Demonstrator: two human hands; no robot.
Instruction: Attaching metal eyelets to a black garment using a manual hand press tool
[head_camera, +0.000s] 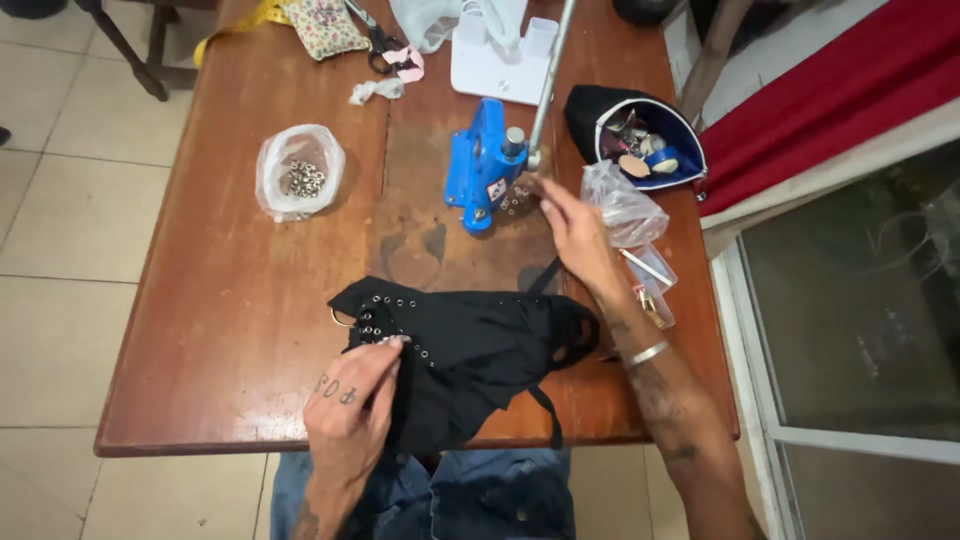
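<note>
At the counter's near edge lies one black garment with a row of metal eyelets; the left hand pinches it, fingers closed on the fabric. Mid-counter, the right hand, loosely open and holding nothing, reaches toward loose eyelets beside one blue hand press. Two clear plastic bags: one toward the left edge, one toward the right edge.

My left hand covers part of the black eyeleted fabric garment. The white plastic stand and long metal lever run off the far edge. The small metal pieces in the clear plastic bag are too tiny to tell apart.
</note>
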